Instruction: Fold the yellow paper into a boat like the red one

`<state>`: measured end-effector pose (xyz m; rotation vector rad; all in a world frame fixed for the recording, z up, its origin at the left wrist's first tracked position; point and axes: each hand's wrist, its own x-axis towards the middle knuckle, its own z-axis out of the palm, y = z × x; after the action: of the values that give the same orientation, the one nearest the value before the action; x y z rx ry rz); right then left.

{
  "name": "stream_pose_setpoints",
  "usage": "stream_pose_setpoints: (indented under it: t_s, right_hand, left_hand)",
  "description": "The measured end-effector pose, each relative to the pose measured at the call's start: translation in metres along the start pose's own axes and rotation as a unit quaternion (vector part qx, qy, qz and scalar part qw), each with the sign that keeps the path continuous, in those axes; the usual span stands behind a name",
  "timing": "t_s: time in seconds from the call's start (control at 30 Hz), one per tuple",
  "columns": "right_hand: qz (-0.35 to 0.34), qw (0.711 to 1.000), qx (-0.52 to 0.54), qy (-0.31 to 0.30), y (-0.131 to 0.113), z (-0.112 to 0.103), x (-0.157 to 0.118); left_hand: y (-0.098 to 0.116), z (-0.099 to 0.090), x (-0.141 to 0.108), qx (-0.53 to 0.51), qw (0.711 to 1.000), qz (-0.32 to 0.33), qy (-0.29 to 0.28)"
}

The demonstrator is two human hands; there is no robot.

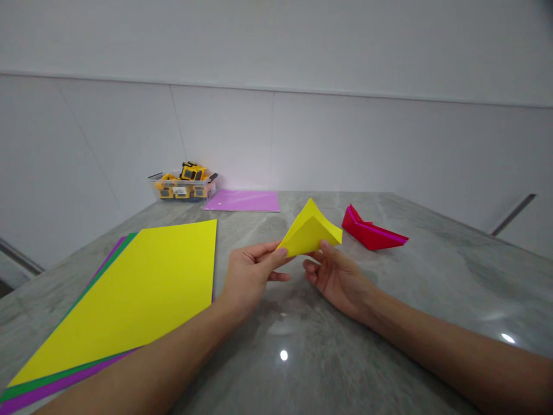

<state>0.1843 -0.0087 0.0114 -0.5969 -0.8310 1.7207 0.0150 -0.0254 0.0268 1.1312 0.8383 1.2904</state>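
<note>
A piece of folded yellow paper (311, 233) with a peaked middle is raised over the grey table. My left hand (253, 274) pinches its left corner, the thumb lying on the near face. At the paper's lower right edge, my right hand (337, 276) grips it with the thumb in front; its other fingers curl below and partly behind. Just beyond to the right rests a folded red paper boat (372, 231) with magenta edges.
A stack of large paper sheets, yellow (142, 288) on top with green and purple beneath, lies at left. Farther back are a pink-purple packet of sheets (246, 200) and a clear plastic box (184, 187) of yellow toy vehicles, near the white wall (345, 144).
</note>
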Motion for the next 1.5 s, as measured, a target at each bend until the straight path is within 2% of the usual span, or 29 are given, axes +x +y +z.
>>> stream_pose_setpoints:
  t_s: [0.1,0.2,0.33,0.53,0.9,1.07,1.13,1.5]
  right_hand:
    - [-0.011,1.0,0.013,0.014,0.001,-0.002,0.003]
    - [-0.028,0.998,-0.061,-0.003,0.004,-0.001,0.003]
    - [-0.037,0.988,-0.151,0.006,0.006,0.003,-0.001]
    - [-0.026,0.98,-0.196,-0.009,0.005,0.005,-0.004]
    - [-0.054,0.971,-0.234,-0.016,0.006,0.003,-0.005]
    - [0.002,0.958,-0.279,-0.067,0.009,0.005,-0.008]
    - [0.021,0.954,-0.289,-0.079,0.01,0.004,-0.009]
    - [0.067,0.954,-0.27,-0.11,0.007,0.003,-0.009]
  left_hand:
    - [-0.002,0.002,-0.001,0.05,0.996,-0.068,-0.032]
    - [-0.003,0.005,-0.004,0.063,0.99,-0.111,-0.065]
    - [-0.003,0.004,-0.005,0.074,0.985,-0.125,-0.096]
    - [-0.008,-0.002,-0.005,0.042,0.977,-0.134,-0.158]
    - [-0.007,-0.001,-0.005,0.084,0.973,-0.145,-0.161]
    - [-0.01,-0.003,-0.003,0.147,0.981,-0.076,-0.105]
    - [-0.009,-0.005,-0.002,0.168,0.978,-0.071,-0.099]
    - [-0.011,-0.008,-0.001,0.125,0.976,-0.082,-0.161]
